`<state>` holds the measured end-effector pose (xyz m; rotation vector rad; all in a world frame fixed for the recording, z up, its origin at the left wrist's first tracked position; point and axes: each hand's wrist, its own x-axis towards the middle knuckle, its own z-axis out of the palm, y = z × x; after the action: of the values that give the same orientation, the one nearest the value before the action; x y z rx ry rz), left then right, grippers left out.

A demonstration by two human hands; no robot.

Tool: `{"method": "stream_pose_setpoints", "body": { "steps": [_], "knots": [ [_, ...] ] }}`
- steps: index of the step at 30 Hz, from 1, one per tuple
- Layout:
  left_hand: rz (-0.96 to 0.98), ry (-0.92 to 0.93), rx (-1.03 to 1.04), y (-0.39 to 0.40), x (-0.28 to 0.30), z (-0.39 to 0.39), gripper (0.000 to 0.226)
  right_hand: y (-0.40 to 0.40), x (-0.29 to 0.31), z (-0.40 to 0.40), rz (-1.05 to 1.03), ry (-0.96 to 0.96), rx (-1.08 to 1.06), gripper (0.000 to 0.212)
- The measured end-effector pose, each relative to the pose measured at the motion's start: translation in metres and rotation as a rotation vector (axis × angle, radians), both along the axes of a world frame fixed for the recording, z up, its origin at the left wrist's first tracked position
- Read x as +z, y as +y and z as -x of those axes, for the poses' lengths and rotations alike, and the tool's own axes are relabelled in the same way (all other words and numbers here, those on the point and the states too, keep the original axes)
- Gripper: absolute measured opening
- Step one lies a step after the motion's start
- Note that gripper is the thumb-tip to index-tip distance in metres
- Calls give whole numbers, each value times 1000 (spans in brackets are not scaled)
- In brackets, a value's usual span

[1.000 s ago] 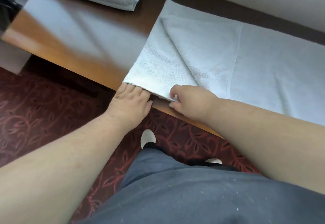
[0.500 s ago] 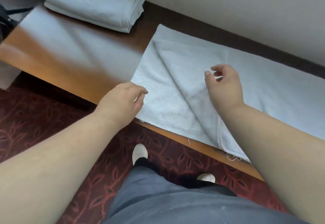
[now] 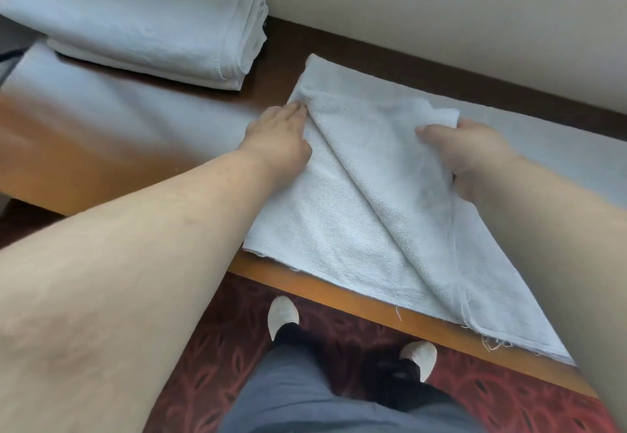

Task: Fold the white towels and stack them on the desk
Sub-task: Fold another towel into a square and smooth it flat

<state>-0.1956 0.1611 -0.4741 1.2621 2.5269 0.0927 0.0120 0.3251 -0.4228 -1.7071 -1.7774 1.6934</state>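
Folded stack (image 3: 142, 21): white towels, already folded, sat at the far left of the counter (image 3: 84, 147), close to the wall.
Left hand (image 3: 278, 137): lay on the left end of the spread towel (image 3: 339, 229), fingers (image 3: 293, 110) straight and together, pressing down the cloth at the start of a diagonal crease, gripping nothing.
Spread towel: lay flat on the wooden counter to the right of the stack, one layer turned over along the diagonal crease, its frayed near edge just reaching the counter's front edge.
Right hand (image 3: 471, 157): held the turned-over layer at its far corner, fingers curled round a bunch of cloth, thumb on top.
Floor: a dark red patterned carpet (image 3: 217, 347) showed below the counter, with the person's grey trousers (image 3: 305, 398) and two light shoes.
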Motion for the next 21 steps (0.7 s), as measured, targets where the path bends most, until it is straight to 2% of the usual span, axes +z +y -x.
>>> {"method": "stream_pose_setpoints", "body": {
  "steps": [1, 3, 4, 6, 7, 9, 12, 14, 18, 21],
  "knots": [
    [-30, -13, 21, -2, 5, 4, 53, -13, 4, 4, 17, 104, 21, 38],
    [-168, -132, 169, -3, 16, 8, 40, -42, 12, 12, -32, 181, 137, 34],
    [-254, -293, 316, -3, 23, 8, 37, -59, 17, 15, -71, 196, 203, 35],
    [-331, -788, 677, -2, 37, 6, 43, -91, 22, 22, -155, 172, 372, 33],
    [-319, -978, 774, -4, 42, 6, 50, -106, 24, 24, -207, 139, 479, 28],
    [-298, -1150, 765, -6, 45, 9, 56, -133, 25, 29, -301, 79, 686, 15],
    [-310, -1104, 758, -4, 43, 18, 36, -164, 24, 37, -379, 41, 903, 18],
    [-296, -1092, 763, 1, 40, 21, 32, -173, 22, 42, -433, 20, 990, 14],
    [-294, -1134, 687, 20, 47, 28, 39, -174, 16, 49, -496, -10, 1145, 11],
    [-351, -1094, 591, 39, 52, 37, 58, -174, 7, 53, -566, -36, 1254, 18]
  ]
}}
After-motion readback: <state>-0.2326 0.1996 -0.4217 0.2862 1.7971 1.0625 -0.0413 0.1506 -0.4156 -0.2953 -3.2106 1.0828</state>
